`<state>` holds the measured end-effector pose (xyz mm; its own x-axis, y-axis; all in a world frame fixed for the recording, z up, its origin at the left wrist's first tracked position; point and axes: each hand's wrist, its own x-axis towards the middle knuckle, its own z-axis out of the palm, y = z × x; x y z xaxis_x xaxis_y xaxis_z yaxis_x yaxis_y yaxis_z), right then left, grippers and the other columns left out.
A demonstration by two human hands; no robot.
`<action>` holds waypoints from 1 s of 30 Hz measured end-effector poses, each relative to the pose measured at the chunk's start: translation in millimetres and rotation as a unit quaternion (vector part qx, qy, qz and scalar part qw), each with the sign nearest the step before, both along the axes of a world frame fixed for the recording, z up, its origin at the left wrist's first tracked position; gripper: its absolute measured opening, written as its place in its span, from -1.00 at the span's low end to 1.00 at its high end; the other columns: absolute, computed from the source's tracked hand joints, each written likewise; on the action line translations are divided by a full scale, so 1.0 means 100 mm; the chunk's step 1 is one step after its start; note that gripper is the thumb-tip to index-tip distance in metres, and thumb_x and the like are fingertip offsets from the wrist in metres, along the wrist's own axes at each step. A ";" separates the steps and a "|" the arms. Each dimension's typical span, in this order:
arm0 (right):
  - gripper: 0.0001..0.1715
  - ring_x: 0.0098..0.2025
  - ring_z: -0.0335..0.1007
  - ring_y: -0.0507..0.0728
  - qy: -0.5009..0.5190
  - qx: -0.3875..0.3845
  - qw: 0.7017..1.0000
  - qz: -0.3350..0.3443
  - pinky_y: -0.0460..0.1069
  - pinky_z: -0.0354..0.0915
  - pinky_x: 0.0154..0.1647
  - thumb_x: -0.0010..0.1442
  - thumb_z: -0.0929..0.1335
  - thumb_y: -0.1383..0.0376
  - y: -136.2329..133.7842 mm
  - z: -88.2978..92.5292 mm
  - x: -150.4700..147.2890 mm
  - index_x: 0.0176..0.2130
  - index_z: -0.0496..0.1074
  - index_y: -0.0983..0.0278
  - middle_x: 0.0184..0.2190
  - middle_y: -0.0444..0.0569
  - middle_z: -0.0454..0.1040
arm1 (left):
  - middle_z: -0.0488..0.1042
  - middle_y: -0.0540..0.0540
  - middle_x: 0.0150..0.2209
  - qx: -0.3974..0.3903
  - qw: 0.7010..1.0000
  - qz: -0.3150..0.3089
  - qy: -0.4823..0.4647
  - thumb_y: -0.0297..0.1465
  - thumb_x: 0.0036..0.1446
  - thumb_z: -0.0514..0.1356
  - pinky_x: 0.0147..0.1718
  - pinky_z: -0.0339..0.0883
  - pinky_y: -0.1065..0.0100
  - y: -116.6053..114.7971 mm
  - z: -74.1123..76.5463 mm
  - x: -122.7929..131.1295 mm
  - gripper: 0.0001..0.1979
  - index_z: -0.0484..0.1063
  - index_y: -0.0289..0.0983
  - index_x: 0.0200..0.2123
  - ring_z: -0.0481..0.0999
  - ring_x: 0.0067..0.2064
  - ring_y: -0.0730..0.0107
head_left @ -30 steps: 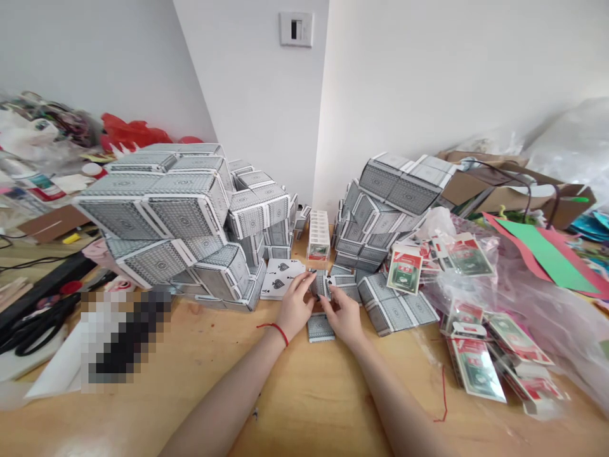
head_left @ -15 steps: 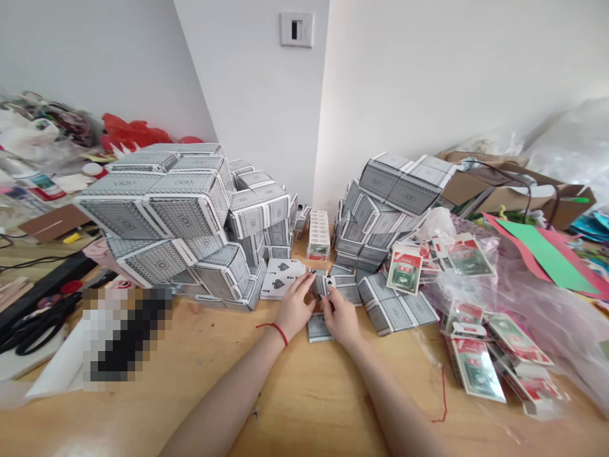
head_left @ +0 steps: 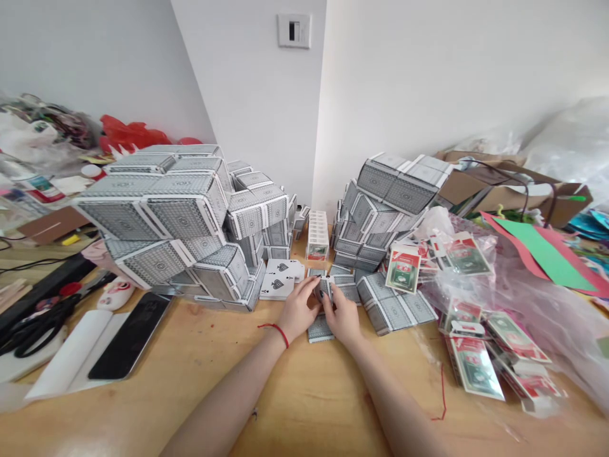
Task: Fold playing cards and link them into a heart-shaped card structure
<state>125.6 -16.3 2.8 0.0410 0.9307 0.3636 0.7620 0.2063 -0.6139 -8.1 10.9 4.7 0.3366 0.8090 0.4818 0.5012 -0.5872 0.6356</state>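
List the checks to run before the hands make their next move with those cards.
1. Grip: left hand and right hand both hold the card bundle: ok.
2. Bundle edges aligned: hidden by the hands, cannot tell.
3. Loose card lies flat beneath the hands: ok.
4. Card-block pile stands apart from the left hand: ok.
5. Bare table near the wrists: ok.

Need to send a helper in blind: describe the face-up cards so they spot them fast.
Start at the big pile of grey-backed card blocks on the left. At its right foot, just beyond the left hand, lie the face-up cards. Unlike the grey backs around, they show white faces with black spades.
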 end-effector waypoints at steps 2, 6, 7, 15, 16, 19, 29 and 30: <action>-0.59 -0.52 0.40 0.12 -0.012 0.009 1.000 0.007 -0.08 0.19 -0.51 0.17 0.13 0.23 0.00 0.01 0.00 -0.06 0.30 0.36 -0.49 0.06 0.50 | 0.27 -0.18 0.03 0.005 1.000 0.001 0.002 -0.52 -0.04 0.13 0.03 0.23 0.16 0.00 -0.01 0.00 -0.47 0.16 -0.24 0.06 0.27 0.06 0.27; -0.58 -0.50 0.40 0.10 -0.009 0.025 0.998 0.049 -0.09 0.21 -0.47 0.16 0.13 0.28 -0.01 0.03 0.02 -0.02 0.30 0.33 -0.46 0.06 0.50 | 0.24 -0.19 0.04 0.009 1.000 -0.008 0.002 -0.51 -0.04 0.13 0.02 0.23 0.18 -0.02 -0.01 0.01 -0.46 0.14 -0.25 0.07 0.26 0.06 0.26; -0.58 -0.50 0.40 0.09 0.005 0.022 0.998 0.053 -0.09 0.22 -0.46 0.16 0.13 0.28 -0.01 0.03 0.02 -0.02 0.29 0.32 -0.44 0.06 0.50 | 0.24 -0.19 0.03 0.008 1.000 -0.010 0.001 -0.51 -0.04 0.13 0.02 0.23 0.18 -0.02 0.00 0.02 -0.45 0.14 -0.24 0.07 0.26 0.06 0.25; -0.66 -0.66 0.20 0.01 0.258 -0.062 0.964 0.020 -0.12 0.16 -0.64 0.16 0.13 0.10 0.04 0.04 0.03 -0.32 0.29 0.28 -0.67 -0.16 0.32 | 0.15 -0.18 0.06 -0.041 0.996 -0.056 -0.054 -0.56 -0.06 0.10 0.07 0.12 0.13 -0.10 0.19 0.00 -0.38 0.06 -0.19 0.11 0.17 0.10 0.21; -0.66 -0.69 0.17 0.00 0.290 -0.074 0.954 0.031 -0.13 0.13 -0.68 0.17 0.12 0.09 0.04 0.04 0.02 -0.31 0.27 0.28 -0.69 -0.18 0.29 | 0.15 -0.19 0.07 -0.056 0.994 -0.059 -0.071 -0.54 -0.04 0.10 0.07 0.12 0.13 -0.10 0.20 0.01 -0.38 0.03 -0.19 0.12 0.17 0.11 0.21; -0.67 -0.75 0.13 -0.02 0.347 -0.111 0.927 0.084 -0.13 0.09 -0.74 0.16 0.13 0.06 0.02 0.06 -0.02 -0.25 0.21 0.25 -0.70 -0.22 0.26 | 0.22 -0.19 0.04 -0.106 0.988 -0.022 -0.114 -0.45 0.08 0.03 -0.01 0.20 0.17 -0.11 0.18 0.03 -0.53 0.03 -0.23 0.08 0.24 0.06 0.25; -0.68 -0.64 0.18 0.02 0.164 -0.051 0.985 0.023 -0.12 0.08 -0.61 0.18 0.10 0.11 -0.03 0.06 -0.07 -0.49 0.14 0.22 -0.68 -0.19 0.24 | 0.41 -0.08 -0.35 -0.157 0.986 0.000 -0.064 -0.31 0.20 -0.14 -0.38 0.27 0.36 -0.10 0.11 0.07 -0.80 0.18 -0.26 -0.24 0.42 -0.33 0.36; -0.67 -0.65 0.16 0.02 0.140 -0.046 0.989 0.017 -0.12 0.06 -0.61 0.19 0.09 0.11 -0.03 0.06 -0.07 -0.50 0.15 0.22 -0.69 -0.19 0.23 | 0.41 -0.07 -0.38 -0.160 0.985 0.005 -0.059 -0.31 0.20 -0.15 -0.40 0.25 0.37 -0.10 0.11 0.07 -0.80 0.18 -0.26 -0.26 0.42 -0.35 0.37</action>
